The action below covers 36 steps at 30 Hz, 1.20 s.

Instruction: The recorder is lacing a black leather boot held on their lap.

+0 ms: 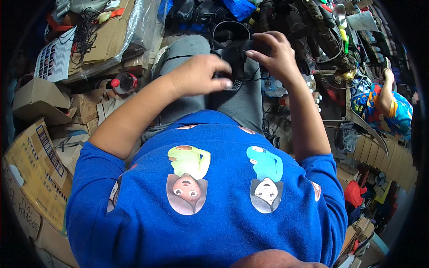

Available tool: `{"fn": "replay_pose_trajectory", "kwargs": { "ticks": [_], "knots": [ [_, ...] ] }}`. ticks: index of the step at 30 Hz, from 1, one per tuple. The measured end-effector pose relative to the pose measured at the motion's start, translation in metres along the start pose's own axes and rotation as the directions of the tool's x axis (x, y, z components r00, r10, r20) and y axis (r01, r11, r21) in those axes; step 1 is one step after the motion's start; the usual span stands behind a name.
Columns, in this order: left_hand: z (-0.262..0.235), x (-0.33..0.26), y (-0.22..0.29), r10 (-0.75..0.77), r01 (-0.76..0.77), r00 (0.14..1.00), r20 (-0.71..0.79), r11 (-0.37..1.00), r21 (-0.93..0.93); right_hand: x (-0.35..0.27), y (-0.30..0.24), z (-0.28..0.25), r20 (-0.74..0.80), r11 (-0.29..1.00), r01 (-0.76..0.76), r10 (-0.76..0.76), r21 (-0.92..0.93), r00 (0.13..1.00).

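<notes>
A black object with a curved band (231, 23), headphone-like in shape, rests at my knees over grey trousers (187, 47). Its exact kind is hard to make out against the dark background. From the right, my right hand (275, 52) has its thumb and fingers around the edge of the object's dark body. My left hand (201, 73) hovers over my lap left of it, slightly blurred, fingers curved and thumb apart, with nothing visible between them. A short coiled black cord (236, 84) lies by the left thumb. A thin cable runs off to the right.
On the left are an open cardboard box (38, 100), a red-capped bottle (124, 83) and flat cardboard (109, 40). Plastic bottles (273, 87) lie right of my legs. Tools and scrap crowd the far right, where another person in a colourful shirt (393, 111) sits.
</notes>
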State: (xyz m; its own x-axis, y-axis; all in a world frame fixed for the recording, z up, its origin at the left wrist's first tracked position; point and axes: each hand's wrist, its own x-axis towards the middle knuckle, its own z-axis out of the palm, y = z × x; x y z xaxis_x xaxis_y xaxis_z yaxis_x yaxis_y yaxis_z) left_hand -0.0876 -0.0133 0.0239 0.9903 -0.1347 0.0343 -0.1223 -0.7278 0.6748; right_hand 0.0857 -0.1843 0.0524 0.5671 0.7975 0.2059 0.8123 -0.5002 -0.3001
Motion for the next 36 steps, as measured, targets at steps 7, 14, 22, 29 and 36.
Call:
{"fn": "replay_pose_trajectory", "kwargs": {
  "ticks": [7,14,22,29,36],
  "knots": [
    [0.023,0.05,-0.019,-0.07,0.013,0.964,-0.258,0.976,-0.216,-0.037,-0.01,-0.011,0.158,0.967,0.227,-0.243,0.115,0.957],
    [0.036,0.062,-0.02,-0.076,0.03,0.984,-0.158,0.961,-0.276,-0.043,-0.004,0.002,0.502,0.921,-0.004,-0.208,0.389,0.84],
    [0.023,0.069,-0.031,-0.044,0.032,0.997,-0.055,0.977,-0.212,-0.073,-0.002,-0.037,0.362,0.778,-0.273,0.063,0.566,0.93],
    [-0.002,0.079,-0.015,0.063,-0.058,0.99,0.124,0.997,-0.045,-0.07,-0.01,-0.009,0.319,0.914,-0.169,0.047,0.368,0.947],
    [0.002,0.079,-0.032,0.066,0.044,0.965,0.253,0.912,-0.408,-0.061,-0.018,-0.012,0.344,0.954,-0.136,0.037,0.268,0.938]
  ]
}}
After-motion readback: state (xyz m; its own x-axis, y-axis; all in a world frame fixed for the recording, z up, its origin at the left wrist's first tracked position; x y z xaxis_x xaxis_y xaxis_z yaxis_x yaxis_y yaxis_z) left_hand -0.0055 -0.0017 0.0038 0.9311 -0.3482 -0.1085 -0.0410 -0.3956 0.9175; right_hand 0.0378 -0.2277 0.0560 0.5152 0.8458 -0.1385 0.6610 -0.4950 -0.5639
